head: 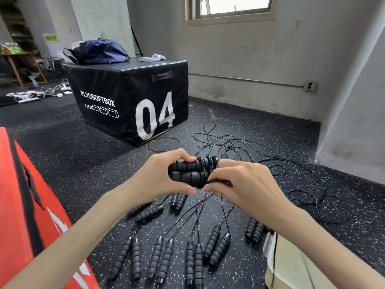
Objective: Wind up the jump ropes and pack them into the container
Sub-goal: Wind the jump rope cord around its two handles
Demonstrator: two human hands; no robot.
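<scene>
- Above a speckled gym floor [87, 163], I watched the left hand [160, 176] grip a pair of black foam jump-rope handles [185, 171], its fingers curled round them and the two handles pressed side by side.
- The right hand [241, 182] pinched the thin black cord [218, 181] at the far end of the handles, where several turns [209, 163] already lay wrapped round both.
- Doing this step well, in my judgement, called for each new turn to be laid snug beside the one before it, with the cord kept taut and the handles parallel, so the bundle would not spring loose once packed.
- I judged the slack trailing into the tangle of cords [239, 147] on the floor the main hazard, since it could snag a neighbouring rope.
- The held handles looked ribbed and padded, matte black, with the wraps sitting near their far end.
- Below the hands, more pairs of matching handles [162, 257] lay in a rough row on the floor, their cords running away unwound.
- A pale container [291, 265] stood at the lower right, just beside the nearest handles; whether it held any rope I could not tell.
- By my reading, most of the job was yet to be done.
</scene>
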